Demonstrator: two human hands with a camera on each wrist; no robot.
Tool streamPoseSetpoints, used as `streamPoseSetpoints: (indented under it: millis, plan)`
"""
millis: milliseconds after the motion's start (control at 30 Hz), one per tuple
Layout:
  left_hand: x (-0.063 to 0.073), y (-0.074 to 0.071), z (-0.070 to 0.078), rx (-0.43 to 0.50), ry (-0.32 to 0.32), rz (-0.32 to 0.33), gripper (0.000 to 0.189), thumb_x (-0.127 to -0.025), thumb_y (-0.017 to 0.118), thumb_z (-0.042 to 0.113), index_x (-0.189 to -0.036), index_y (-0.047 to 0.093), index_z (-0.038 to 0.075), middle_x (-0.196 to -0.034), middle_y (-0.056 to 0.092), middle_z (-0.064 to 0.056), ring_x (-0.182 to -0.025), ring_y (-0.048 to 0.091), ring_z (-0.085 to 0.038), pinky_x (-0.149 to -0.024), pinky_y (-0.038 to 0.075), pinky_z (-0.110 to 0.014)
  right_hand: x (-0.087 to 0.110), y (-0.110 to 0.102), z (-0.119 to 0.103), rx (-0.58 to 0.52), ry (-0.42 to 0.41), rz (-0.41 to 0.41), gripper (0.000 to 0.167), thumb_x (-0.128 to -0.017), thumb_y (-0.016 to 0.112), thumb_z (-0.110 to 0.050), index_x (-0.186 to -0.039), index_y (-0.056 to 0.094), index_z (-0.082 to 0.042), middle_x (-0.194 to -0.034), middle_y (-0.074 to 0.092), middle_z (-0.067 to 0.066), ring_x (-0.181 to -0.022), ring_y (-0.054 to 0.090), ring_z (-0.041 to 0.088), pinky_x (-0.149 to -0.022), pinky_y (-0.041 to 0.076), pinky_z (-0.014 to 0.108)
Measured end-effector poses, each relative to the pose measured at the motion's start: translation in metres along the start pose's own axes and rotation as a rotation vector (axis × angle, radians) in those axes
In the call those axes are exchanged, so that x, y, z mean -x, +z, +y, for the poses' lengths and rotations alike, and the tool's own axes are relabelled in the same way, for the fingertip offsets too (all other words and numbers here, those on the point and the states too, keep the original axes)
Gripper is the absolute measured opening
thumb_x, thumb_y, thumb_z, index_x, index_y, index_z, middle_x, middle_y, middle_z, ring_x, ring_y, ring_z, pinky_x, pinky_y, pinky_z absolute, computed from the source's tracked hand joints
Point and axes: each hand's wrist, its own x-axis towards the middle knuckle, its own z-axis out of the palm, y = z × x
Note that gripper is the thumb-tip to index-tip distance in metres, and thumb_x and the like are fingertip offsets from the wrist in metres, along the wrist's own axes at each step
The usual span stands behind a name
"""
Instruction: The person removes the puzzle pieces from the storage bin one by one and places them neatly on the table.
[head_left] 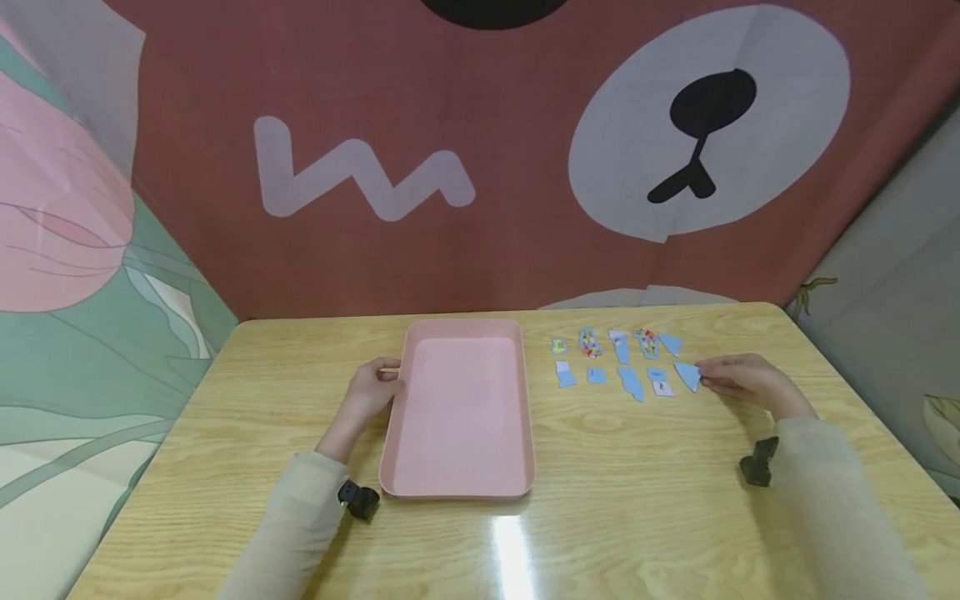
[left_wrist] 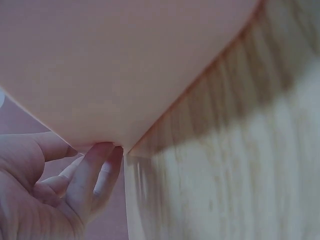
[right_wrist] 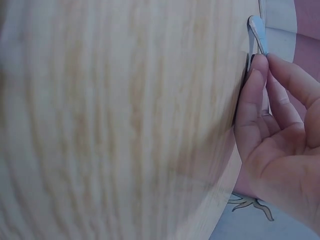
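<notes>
A pink tray (head_left: 457, 417) lies on the table, left of several small flat cut pieces. My left hand (head_left: 369, 388) holds the tray's left edge near the far end; in the left wrist view its fingers (left_wrist: 92, 170) meet the tray's side wall (left_wrist: 120, 75). My right hand (head_left: 742, 379) pinches a blue triangular piece (head_left: 687, 377) by its right corner at the near row's right end. The right wrist view shows this blue piece (right_wrist: 257, 32) tilted up from the table between thumb and fingertips.
The other pieces stand in two rows, among them a colourful dotted piece (head_left: 590, 342), a blue triangle (head_left: 671, 343) and a long blue piece (head_left: 631, 383). A patterned red cloth (head_left: 420, 258) hangs behind the wooden table (head_left: 622, 500). Dark wrist cameras (head_left: 759, 461) sit on both sleeves.
</notes>
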Motion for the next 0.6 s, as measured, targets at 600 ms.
streamPoseSetpoints:
  millis: [600]
  plan:
    - [0.0029,-0.0014,-0.0038,0.016,-0.003,-0.033,0.044,-0.093,0.055,0.006,-0.135,0.046,-0.005,-0.127,0.056,-0.032,-0.093,0.067,-0.027,-0.072,0.059,-0.030,0.0053,-0.0021,0.0050,0.069,-0.049,-0.010,0.057,-0.100,0.048,-0.019,-0.136,0.032,0.023,-0.086,0.061,-0.025,-0.082,0.062,-0.009,-0.078,0.055,0.015]
